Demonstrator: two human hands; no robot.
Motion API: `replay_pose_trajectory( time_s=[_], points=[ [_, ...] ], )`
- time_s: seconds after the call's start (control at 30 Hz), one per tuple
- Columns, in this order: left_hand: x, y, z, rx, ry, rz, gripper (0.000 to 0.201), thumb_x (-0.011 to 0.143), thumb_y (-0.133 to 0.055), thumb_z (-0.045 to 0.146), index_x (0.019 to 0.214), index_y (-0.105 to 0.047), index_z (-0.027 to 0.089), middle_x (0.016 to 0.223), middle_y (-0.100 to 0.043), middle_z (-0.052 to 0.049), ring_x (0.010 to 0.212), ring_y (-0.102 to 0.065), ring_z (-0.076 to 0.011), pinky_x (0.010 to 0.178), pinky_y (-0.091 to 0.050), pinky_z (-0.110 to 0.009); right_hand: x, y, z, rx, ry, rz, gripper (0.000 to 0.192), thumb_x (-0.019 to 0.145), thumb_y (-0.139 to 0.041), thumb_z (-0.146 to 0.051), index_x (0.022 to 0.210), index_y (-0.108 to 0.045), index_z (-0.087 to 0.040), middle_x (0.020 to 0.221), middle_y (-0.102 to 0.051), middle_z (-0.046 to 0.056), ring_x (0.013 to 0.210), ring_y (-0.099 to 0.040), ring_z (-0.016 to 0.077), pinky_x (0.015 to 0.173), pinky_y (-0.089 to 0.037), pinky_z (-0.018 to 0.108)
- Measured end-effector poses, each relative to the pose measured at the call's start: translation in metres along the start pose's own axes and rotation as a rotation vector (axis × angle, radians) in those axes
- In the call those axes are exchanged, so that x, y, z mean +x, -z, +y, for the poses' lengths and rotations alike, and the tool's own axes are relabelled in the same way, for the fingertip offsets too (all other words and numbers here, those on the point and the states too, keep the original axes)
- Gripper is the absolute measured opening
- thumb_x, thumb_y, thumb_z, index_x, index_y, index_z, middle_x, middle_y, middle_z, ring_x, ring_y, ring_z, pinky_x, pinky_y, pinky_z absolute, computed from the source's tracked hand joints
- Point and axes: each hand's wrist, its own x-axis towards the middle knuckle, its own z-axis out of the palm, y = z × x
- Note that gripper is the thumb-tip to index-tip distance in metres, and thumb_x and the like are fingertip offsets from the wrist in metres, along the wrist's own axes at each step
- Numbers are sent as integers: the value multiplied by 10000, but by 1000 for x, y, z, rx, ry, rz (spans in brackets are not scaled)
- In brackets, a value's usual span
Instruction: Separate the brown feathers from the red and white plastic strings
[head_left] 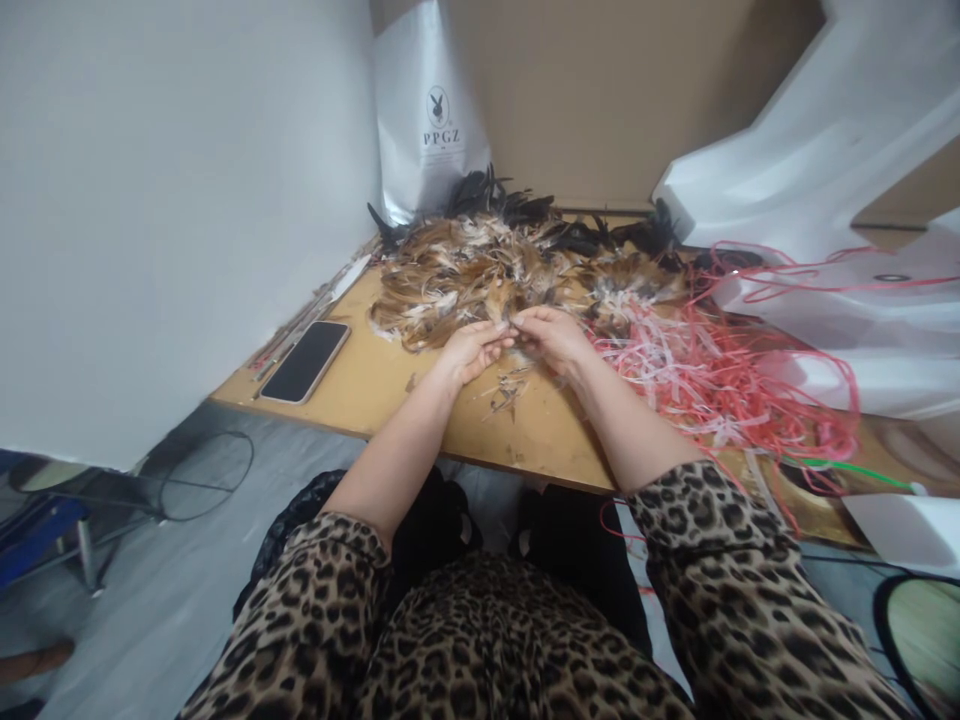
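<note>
My left hand [475, 350] and my right hand [555, 340] meet at the near edge of a pile of feathers [457, 275]. Thumb and fingers of each are pinched together, tip to tip, on what looks like a small brown feather [498, 298]. The pile is brown and tan with white fluff, and long black feathers [495, 200] lie along its back. Below my hands, loose feather scraps [508, 388] are scattered on the wooden table [480, 435]. The exact grip between the fingertips is too small to make out.
A phone [306, 362] lies at the table's left. Tangled pink and red ribbon strands [697, 370] spread to the right, beside white machine housings [817, 370]. A white printed bag [427, 120] stands behind the feathers. A white panel [180, 200] rises on the left.
</note>
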Motion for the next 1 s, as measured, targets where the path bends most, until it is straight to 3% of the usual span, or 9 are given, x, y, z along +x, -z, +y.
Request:
replay_pose_trajectory(
  time_s=[0.23, 0.53, 0.83, 1.0],
  points=[
    [-1, -1, 0, -8, 19, -12, 55, 768, -585, 53, 791, -629, 77, 724, -682, -70, 548, -614, -54, 437, -425, -99, -3, -10, 0, -46, 79, 126, 346, 525, -747, -405, 715, -587, -164, 611, -618, -12, 554, -542, 93, 562, -443, 221],
    [0, -2, -2, 87, -26, -11, 26, 733, -636, 79, 748, -622, 64, 654, -653, -43, 500, -573, -30, 447, -417, -99, -5, -7, -4, -173, 113, 84, 292, 580, -698, -398, 720, -612, -156, 636, -623, -2, 574, -536, 96, 594, -443, 233],
    [3, 0, 1, 41, -117, 95, 38, 732, -634, 100, 725, -601, 84, 641, -637, -27, 502, -547, -22, 435, -386, -100, 4, 32, -5, -1021, 247, 14, 189, 676, -574, -275, 735, -693, -142, 647, -648, 13, 574, -512, 111, 576, -366, 226],
    [3, 1, 1, 14, -131, 130, 22, 748, -615, 96, 733, -604, 85, 645, -633, -21, 504, -538, -19, 440, -375, -102, 1, 24, -4, -1156, 310, -50, 192, 693, -527, -238, 742, -695, -157, 663, -658, 16, 581, -529, 114, 573, -354, 217]
  ],
)
